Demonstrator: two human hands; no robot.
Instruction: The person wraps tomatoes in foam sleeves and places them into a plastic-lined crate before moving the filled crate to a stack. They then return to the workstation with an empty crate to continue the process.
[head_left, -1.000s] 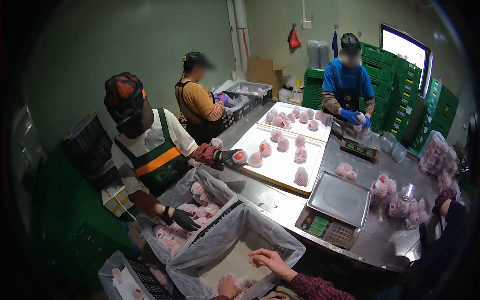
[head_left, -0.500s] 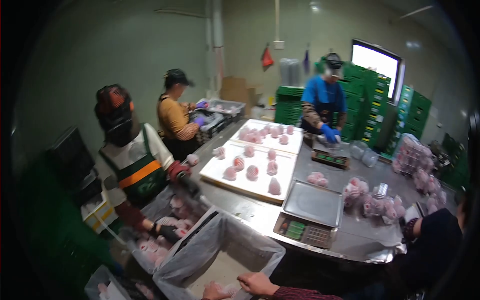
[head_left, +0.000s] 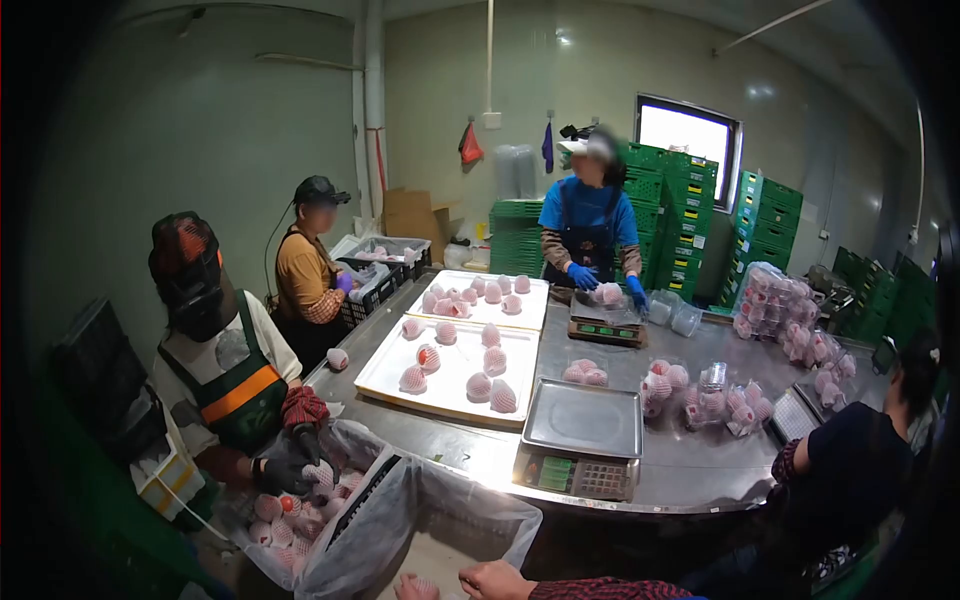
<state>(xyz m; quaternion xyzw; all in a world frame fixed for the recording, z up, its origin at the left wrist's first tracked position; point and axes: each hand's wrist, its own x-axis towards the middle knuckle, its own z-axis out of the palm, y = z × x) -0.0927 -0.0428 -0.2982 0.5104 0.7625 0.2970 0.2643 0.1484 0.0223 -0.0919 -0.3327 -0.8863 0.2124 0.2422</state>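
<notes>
At the bottom edge, over a plastic-lined bin [head_left: 470,495], both my hands are partly cut off by the frame. My left hand [head_left: 407,587] is closed against a fruit in a pink foam net [head_left: 428,589], only the top of which shows. Just right of it, my right hand [head_left: 495,580], in a dark red checked sleeve, has curled fingers; whatever they hold is hidden. The bin's bare bottom is visible beyond my hands. On the table ahead stands a scale [head_left: 580,425] with nothing on its pan.
White trays [head_left: 440,375] of netted fruit lie on the metal table. A co-worker at left reaches into a bin of netted fruit [head_left: 290,530]. Another, in blue gloves, stands behind a second scale [head_left: 605,330]. Bagged fruit [head_left: 700,400] and a seated person are at right; green crates [head_left: 690,220] are stacked behind.
The view has swung up and to the right. The left co-worker has set a netted fruit on the table's edge. Netted fruit now sits on the far scale. My hands stay low in the bin.
</notes>
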